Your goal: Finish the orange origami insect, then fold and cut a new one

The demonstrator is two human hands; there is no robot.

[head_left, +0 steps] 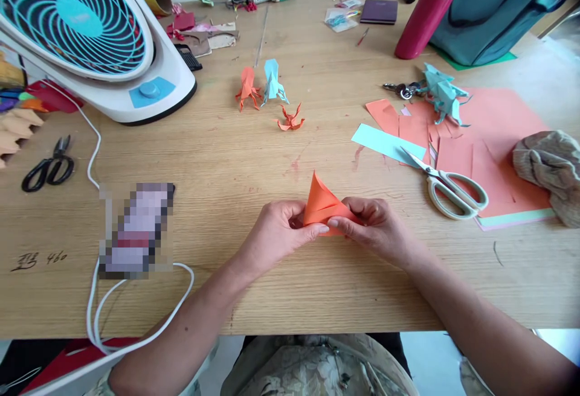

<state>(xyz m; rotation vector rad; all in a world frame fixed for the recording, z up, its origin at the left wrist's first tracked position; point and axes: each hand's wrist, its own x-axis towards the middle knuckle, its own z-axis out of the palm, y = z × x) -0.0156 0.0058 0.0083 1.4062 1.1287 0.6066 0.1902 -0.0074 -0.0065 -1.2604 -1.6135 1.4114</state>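
Observation:
A folded piece of orange paper point(321, 201) stands up in a point just above the wooden table point(290, 287), near its front edge. My left hand point(276, 232) pinches its left side with thumb and fingers closed. My right hand point(378, 230) grips its right side, fingers curled over the fold. Both hands meet at the paper's lower edge.
Finished paper figures, orange point(247, 88), light blue point(273, 81) and small orange point(290, 119), stand further back. White-handled scissors point(453, 189) lie on coloured paper sheets point(493, 142) at right. Black scissors point(49, 165), a fan point(90, 40) and a white cable point(136, 317) are at left. A red bottle point(428, 12) stands at back.

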